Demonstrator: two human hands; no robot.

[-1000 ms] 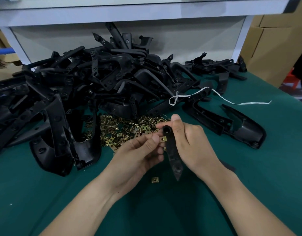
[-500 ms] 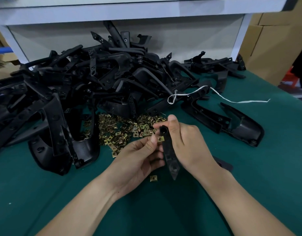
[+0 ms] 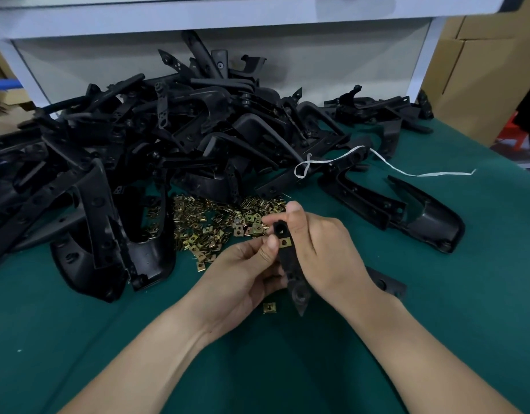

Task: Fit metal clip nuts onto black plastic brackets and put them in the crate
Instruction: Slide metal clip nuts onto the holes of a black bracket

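Our right hand (image 3: pixel 326 252) is wrapped round the bracket (image 3: pixel 291 264), which runs lengthways away from us. Left hand (image 3: pixel 242 270) pinches the clip nut (image 3: pixel 284 242) at its left edge near the far end, so we'd say the push goes rightward.

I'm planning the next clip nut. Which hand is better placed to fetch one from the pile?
Left, probably. The left hand is nearer the pile of clip nuts, which lies on its side, while the right hand grips the bracket.
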